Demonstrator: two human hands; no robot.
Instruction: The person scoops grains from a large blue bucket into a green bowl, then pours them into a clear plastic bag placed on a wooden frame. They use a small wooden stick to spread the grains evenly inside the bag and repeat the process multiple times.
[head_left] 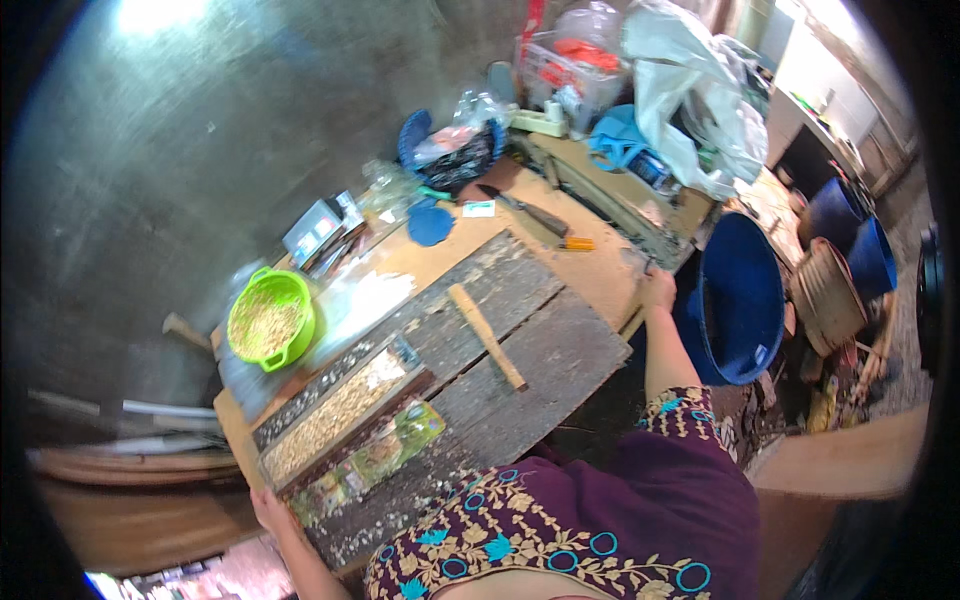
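Observation:
My left hand (270, 510) grips the front left edge of the wooden table, by the near end of a long wooden tray (412, 352) filled with pale chopped pieces (330, 418). My right hand (657, 288) is closed on the table's right edge, with the arm stretched out. Between my hands lies a dark plank board (560, 350), strewn with pale crumbs at its left. On it rest a wooden stick (487, 338) and, alongside the tray, a flattened green printed packet (395, 440). A lime green basin (305, 330) of similar pieces stands beyond the tray.
Toward the back are a knife (540, 215), a yellow-handled tool (578, 244), a blue disc (430, 224), a scale (312, 232) and a blue basket (415, 130) of plastic bags. A large blue tub (742, 300) stands beside my right arm. A grey wall rises behind.

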